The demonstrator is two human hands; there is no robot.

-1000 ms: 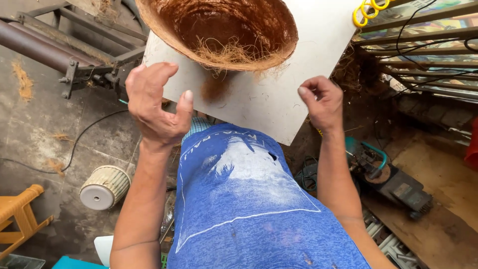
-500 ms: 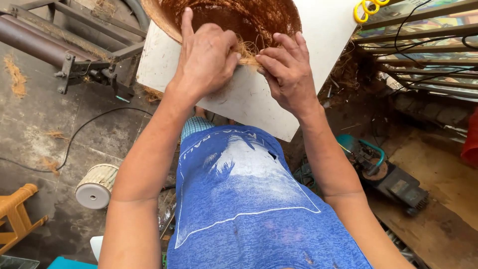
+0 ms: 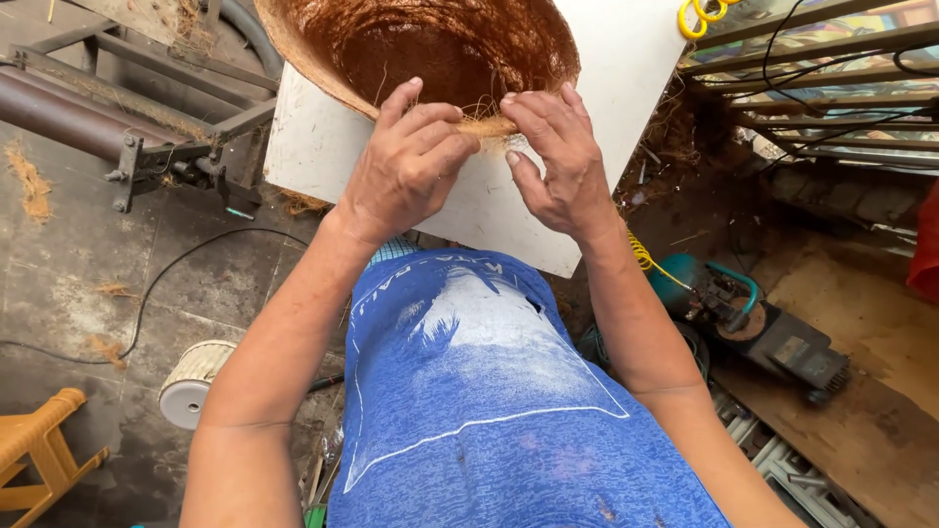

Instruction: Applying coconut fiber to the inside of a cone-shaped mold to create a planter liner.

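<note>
STEP: rim fibres judged being worked | left hand (image 3: 406, 171) and right hand (image 3: 553, 161) fingers pinching near rim of coir bowl (image 3: 430, 49) on white bench (image 3: 323, 147) | NEXT: probably a steady pinch along the rim.

You have a white table (image 3: 323, 156) carrying the brown coir-fibre bowl (image 3: 430, 49), which rests on its top (loose fibres fray at the near rim). Below, the grey concrete floor (image 3: 88, 254) bears a white spool (image 3: 193, 383) and an orange stool (image 3: 39, 455).
</note>
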